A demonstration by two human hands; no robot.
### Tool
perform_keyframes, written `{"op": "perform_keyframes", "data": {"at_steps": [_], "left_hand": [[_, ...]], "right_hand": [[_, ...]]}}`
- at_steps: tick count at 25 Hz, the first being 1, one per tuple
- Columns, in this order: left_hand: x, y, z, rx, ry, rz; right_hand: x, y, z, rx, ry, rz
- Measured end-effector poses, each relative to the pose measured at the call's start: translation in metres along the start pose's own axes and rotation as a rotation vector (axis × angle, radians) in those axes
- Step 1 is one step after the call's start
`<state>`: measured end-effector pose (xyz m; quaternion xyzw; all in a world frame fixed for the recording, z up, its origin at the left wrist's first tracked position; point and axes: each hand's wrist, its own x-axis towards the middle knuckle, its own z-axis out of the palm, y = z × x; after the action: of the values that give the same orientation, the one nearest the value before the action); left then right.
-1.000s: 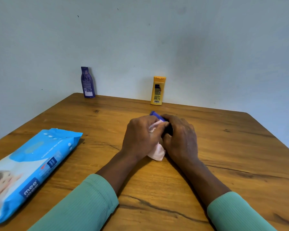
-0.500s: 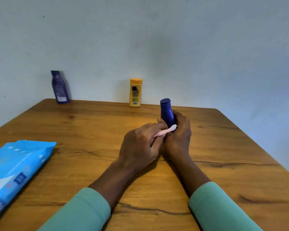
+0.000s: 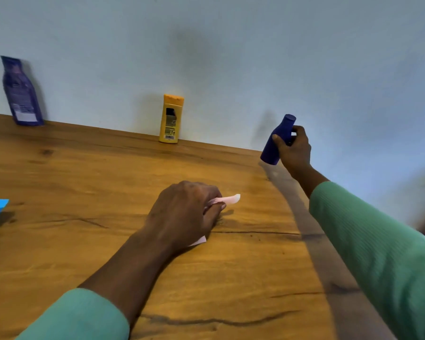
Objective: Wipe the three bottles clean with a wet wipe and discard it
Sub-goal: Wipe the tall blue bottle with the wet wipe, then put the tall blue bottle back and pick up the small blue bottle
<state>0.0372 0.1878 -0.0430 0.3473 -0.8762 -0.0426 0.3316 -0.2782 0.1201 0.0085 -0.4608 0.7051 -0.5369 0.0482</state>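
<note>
my right hand (image 3: 293,150) gripped the dark blue bottle (image 3: 277,141) tilted above the table (image 3: 84,241)'s far right edge. my left hand (image 3: 184,214) pinched the wet wipe (image 3: 227,200), resting on the wood.

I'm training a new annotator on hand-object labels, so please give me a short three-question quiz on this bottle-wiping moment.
1. True or false: the left hand pinches the wet wipe.
2. The right hand grips: A) the yellow bottle B) the dark blue bottle C) the purple bottle.
3. How many bottles stand untouched by the wall?

Key: 1 true; 2 B; 3 two, the yellow bottle and the purple bottle.
</note>
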Motion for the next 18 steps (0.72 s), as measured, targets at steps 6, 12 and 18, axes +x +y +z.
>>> {"op": "perform_keyframes", "data": {"at_steps": [6,12,18], "left_hand": [[0.003,-0.004,0.007,-0.058,0.026,-0.049],[0.003,-0.006,0.008,-0.069,-0.015,-0.09],[0.004,-0.005,0.005,-0.093,-0.038,-0.097]], "right_hand": [[0.068,0.022,0.015,-0.06,-0.029,0.063],[0.072,0.044,0.031,-0.018,-0.1,0.103],[0.077,0.045,0.035,0.006,-0.138,0.109]]}}
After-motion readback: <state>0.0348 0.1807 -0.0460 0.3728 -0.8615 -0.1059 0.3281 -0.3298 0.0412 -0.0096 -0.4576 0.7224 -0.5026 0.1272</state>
